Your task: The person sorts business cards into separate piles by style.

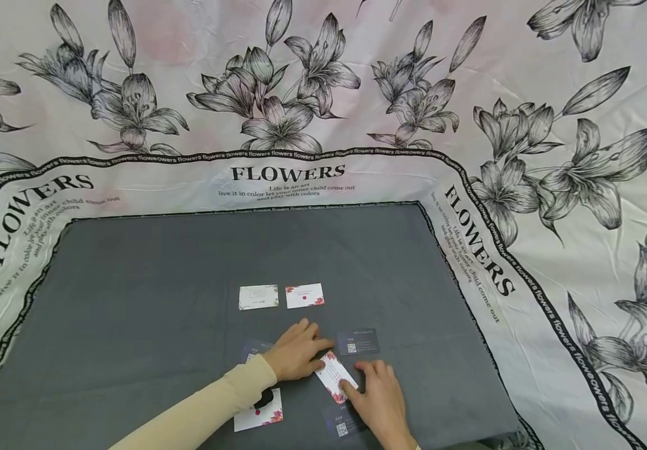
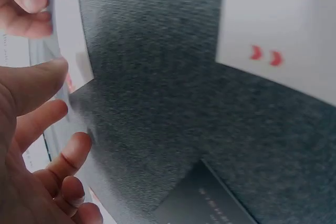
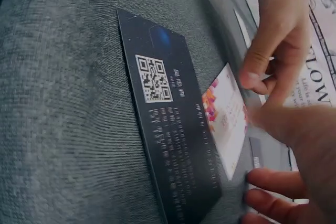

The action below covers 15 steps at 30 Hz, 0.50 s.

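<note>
A white floral business card (image 1: 334, 374) lies askew btwn the hands, on the grey table (image 1: 160, 300), closer to the near edge than the far one & toward the near right corner. Left hand (image 1: 295, 351) reaches over w/ its thumb at the card's far end, fingers slightly bent — that grip is fairly narrow, nothing clearly pinched. Right hand (image 1: 382, 397) has its thumb at the card's near right side, other fingers spread off toward the table's right edge, so that grip is wide & not wrapped round anything. Thumbs at opp. ends prob. let both hands steer or square up such a thin, flat piece w/out lifting it; can't tell if any corner is raised.

Just beyond it, toward the far edge, is a dark business card (image 1: 359, 342); a QR business card (image 1: 343, 424) lies on the near-edge side, its QR code (image 3: 154, 78) up, prob. so it's readable. A third dark card (image 1: 257, 345) is partly hidden by the left hand, & a red-dot card (image 1: 261, 417) by the left sleeve (image 1: 188, 409).

Farther toward the far edge, a pale card (image 1: 258, 297) & a red-floral card (image 1: 304, 296) sit side by side, roughly parallel to that edge — the small gap prob. keeps each separate & easy to pick up.
</note>
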### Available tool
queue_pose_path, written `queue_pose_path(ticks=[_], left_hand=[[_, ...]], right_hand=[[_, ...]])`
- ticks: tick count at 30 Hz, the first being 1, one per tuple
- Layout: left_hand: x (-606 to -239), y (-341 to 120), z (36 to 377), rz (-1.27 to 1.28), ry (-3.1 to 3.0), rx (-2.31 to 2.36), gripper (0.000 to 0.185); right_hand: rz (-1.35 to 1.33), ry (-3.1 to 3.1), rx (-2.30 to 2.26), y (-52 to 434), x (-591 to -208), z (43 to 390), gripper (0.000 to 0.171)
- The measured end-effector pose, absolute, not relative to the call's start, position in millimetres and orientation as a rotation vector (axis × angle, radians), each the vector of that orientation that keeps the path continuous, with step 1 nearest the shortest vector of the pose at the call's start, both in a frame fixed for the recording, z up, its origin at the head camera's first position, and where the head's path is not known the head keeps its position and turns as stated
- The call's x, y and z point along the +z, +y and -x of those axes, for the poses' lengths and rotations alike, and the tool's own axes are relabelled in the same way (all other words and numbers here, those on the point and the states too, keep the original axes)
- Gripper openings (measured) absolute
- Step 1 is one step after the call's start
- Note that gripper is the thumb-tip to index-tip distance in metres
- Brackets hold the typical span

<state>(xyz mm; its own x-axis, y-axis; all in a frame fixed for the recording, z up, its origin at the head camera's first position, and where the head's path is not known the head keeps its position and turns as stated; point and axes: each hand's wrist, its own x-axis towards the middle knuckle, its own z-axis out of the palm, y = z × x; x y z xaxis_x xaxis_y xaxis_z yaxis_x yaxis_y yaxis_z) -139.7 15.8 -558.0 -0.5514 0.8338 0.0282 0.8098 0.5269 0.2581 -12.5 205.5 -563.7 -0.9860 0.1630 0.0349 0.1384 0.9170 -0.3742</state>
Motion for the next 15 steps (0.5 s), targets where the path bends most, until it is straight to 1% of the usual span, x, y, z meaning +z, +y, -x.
queue_pose_path(ticks=[2,4,6,11,15], left_hand=[[-559,15,139,-1.460,2.671,0.312,0.045],[-560,15,138,-1.490,2.697,0.269,0.045],[-562,15,136,-1.536,2.728,0.256,0.042],[-561,17,133,-1.614,2.786,0.249,0.035],[-558,20,131,-1.571,2.794,0.215,0.032]], right_hand=[[0.229,-3.062,0.538,203,-565,10,0.063],[0.228,-3.105,0.504,200,-565,8,0.071],[0.253,-3.119,0.498,196,-565,7,0.069],[0.284,-3.098,0.565,189,-563,3,0.052],[0.267,-3.080,0.583,186,-562,3,0.050]])
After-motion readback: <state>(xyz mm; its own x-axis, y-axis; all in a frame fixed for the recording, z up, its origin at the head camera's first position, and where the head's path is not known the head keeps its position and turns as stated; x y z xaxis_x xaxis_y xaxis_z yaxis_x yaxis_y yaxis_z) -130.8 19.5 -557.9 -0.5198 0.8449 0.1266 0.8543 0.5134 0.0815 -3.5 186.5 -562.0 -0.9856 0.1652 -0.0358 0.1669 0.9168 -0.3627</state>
